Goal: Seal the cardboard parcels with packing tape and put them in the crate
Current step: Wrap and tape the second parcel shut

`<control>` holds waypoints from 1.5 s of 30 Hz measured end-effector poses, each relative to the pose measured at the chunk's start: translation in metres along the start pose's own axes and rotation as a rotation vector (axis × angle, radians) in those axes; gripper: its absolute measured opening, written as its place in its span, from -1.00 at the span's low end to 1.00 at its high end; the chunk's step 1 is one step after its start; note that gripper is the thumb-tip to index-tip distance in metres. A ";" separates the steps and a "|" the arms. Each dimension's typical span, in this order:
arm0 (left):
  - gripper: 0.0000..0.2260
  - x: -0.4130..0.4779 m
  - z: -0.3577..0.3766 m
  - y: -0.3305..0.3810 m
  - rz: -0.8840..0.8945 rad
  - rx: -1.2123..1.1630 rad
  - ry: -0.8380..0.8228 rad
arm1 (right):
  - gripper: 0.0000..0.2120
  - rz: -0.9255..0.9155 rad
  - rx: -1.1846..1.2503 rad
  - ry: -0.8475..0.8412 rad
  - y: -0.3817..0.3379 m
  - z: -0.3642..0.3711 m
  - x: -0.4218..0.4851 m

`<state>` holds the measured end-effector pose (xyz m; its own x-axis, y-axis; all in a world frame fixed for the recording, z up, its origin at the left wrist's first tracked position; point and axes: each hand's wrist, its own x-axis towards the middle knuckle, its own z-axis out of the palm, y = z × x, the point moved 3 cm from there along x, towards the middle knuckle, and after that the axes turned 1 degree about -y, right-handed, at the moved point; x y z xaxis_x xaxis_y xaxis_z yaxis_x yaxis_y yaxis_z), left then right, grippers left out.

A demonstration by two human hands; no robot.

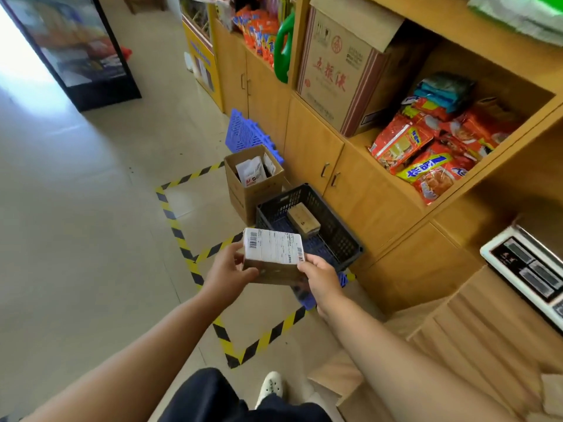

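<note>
- A white shoe (270, 387) and a dark trouser leg show at the bottom edge, on the pale tiled floor.
- The left hand (227, 273) and right hand (322, 277) each clasp one end of a small cardboard parcel (275, 271), thumbs on its near face and fingers curled round the ends.
- The parcel is held in the air, just in front of the crate's near corner.
- Its top carries a white shipping label (274, 246) with a barcode at each end; the fine print is too small to read.
- The dark plastic crate (341, 239) sits on a blue slatted mat (308, 300) beside the wooden cabinet (313, 147); one brown parcel (304, 220) lies inside it.
- Yellow-and-black hazard tape (182, 239) marks squares on the floor.
- A digital scale (527, 269) rests on the counter at right.
- Behind the crate stands an open cardboard box (254, 190) holding white pouches with red print, not legible.
- The open shelf holds red snack packets (426, 153) with yellow and blue labels.
- A large carton (333, 77) bears the red characters 五粮液.
- A glass-door cooler (71, 47) stands far left.
</note>
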<state>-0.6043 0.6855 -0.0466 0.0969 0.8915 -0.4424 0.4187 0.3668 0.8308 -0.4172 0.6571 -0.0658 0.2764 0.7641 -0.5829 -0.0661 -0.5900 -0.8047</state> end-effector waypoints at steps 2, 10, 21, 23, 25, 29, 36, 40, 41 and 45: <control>-0.57 0.031 -0.005 0.007 -0.009 0.017 -0.001 | -0.76 0.000 -0.008 0.015 -0.012 0.005 0.025; -0.78 0.168 -0.030 0.051 0.028 0.183 -0.117 | -0.77 0.068 0.068 0.178 -0.055 0.035 0.121; -0.80 0.310 -0.032 0.080 0.088 0.456 -0.379 | -0.72 0.286 0.181 0.352 -0.066 0.069 0.212; -0.86 0.330 -0.018 0.078 0.068 0.468 -0.413 | -0.72 0.331 0.204 0.384 -0.056 0.065 0.229; -0.91 0.349 -0.002 0.073 0.037 0.491 -0.439 | -0.62 0.368 0.194 0.380 -0.043 0.058 0.250; -0.88 0.394 0.032 0.059 -0.030 0.541 -0.422 | -0.60 0.384 0.158 0.339 -0.032 0.040 0.291; -0.64 0.478 0.106 0.024 -0.121 0.576 -0.489 | -0.58 0.424 0.168 0.370 -0.006 0.005 0.376; -0.30 0.521 0.155 -0.011 -0.129 0.617 -0.594 | -0.62 0.459 0.146 0.416 0.032 -0.013 0.428; -0.27 0.531 0.168 -0.023 -0.117 0.644 -0.627 | -0.62 0.468 0.154 0.437 0.045 -0.017 0.443; -0.32 0.577 0.222 -0.087 -0.084 0.766 -0.733 | -0.62 0.517 0.213 0.516 0.109 -0.025 0.508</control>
<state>-0.3840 1.1084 -0.4492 0.4544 0.3999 -0.7960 0.8814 -0.0726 0.4667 -0.2604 0.9743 -0.4464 0.5698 0.1543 -0.8072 -0.4784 -0.7363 -0.4785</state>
